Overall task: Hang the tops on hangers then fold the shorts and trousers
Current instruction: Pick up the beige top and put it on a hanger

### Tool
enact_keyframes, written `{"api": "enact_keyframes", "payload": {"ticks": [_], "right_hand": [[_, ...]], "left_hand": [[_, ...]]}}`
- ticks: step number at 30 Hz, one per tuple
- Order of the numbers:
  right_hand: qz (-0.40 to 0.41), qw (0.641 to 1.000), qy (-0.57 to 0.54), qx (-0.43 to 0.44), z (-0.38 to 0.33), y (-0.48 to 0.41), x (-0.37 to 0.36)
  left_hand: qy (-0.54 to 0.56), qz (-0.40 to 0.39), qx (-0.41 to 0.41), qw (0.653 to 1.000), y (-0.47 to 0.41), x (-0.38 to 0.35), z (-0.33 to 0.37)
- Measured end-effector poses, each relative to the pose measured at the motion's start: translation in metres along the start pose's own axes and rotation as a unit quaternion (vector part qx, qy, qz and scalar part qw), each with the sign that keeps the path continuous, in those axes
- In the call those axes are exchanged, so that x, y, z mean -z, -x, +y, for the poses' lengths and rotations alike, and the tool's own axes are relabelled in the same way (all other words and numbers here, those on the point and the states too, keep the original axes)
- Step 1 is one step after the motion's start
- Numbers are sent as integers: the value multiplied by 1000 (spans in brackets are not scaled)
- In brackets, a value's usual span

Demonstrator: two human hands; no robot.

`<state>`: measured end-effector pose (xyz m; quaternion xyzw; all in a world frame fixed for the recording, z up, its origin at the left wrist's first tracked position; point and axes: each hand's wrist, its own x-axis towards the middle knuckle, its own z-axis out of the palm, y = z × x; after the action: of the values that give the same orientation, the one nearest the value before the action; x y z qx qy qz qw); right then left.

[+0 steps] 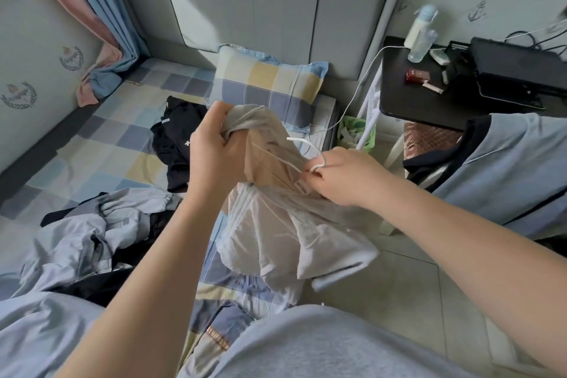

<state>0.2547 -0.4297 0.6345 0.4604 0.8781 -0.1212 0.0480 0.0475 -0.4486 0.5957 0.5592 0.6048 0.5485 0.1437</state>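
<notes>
1. Head view: your left grip [218,147] is curled tight round a bunched handful of waistband at the upper left end of the beige shorts [270,138].
2. Your right grip [345,176] pinches the white drawstring [293,139] between thumb and fingertips at the waistband's other end. The cord arcs up between the two grips.
3. The shorts hang between and below both grips, and their white mesh lining [276,224] droops over the edge of the bed [101,144].
4. On the bed, a black garment [176,138] lies just left of your left grip. A grey-blue heap of clothes [92,233] lies nearer you, on the left.
5. A checked pillow [270,83] sits beyond the shorts, against the headboard.
6. At the right, a light blue top [515,169] with a dark collar shows just below the black counter [408,98].
</notes>
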Motion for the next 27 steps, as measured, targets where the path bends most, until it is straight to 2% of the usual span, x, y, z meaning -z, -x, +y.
{"api": "enact_keyframes", "payload": {"ticks": [1,4,5,8,10,12,15,19,22,27], "right_hand": [[23,999,-24,3,2,-1,4],[182,977,-97,50,4,0,16],[191,975,-100,54,4,1,20],[114,990,-79,37,3,0,23],[128,982,-132,35,6,-1,24],[158,966,-199,38,6,0,26],[139,951,-277,18,12,2,31],[122,927,-354,17,19,7,41],[123,919,-375,16,21,10,47],[137,941,-311,10,33,19,60]], "left_hand": [[-11,-9,4,1000,1,0,-1],[-107,-51,53,992,3,2,-8],[-118,-52,72,989,3,3,-10],[-89,-39,110,989,6,3,-11],[-47,-57,117,990,9,3,-10],[12,-112,109,988,13,6,-9],[80,-169,103,977,18,10,-2],[90,-71,131,985,19,8,4],[97,-84,166,978,16,-3,11],[83,-19,113,990,0,-27,35]]}}
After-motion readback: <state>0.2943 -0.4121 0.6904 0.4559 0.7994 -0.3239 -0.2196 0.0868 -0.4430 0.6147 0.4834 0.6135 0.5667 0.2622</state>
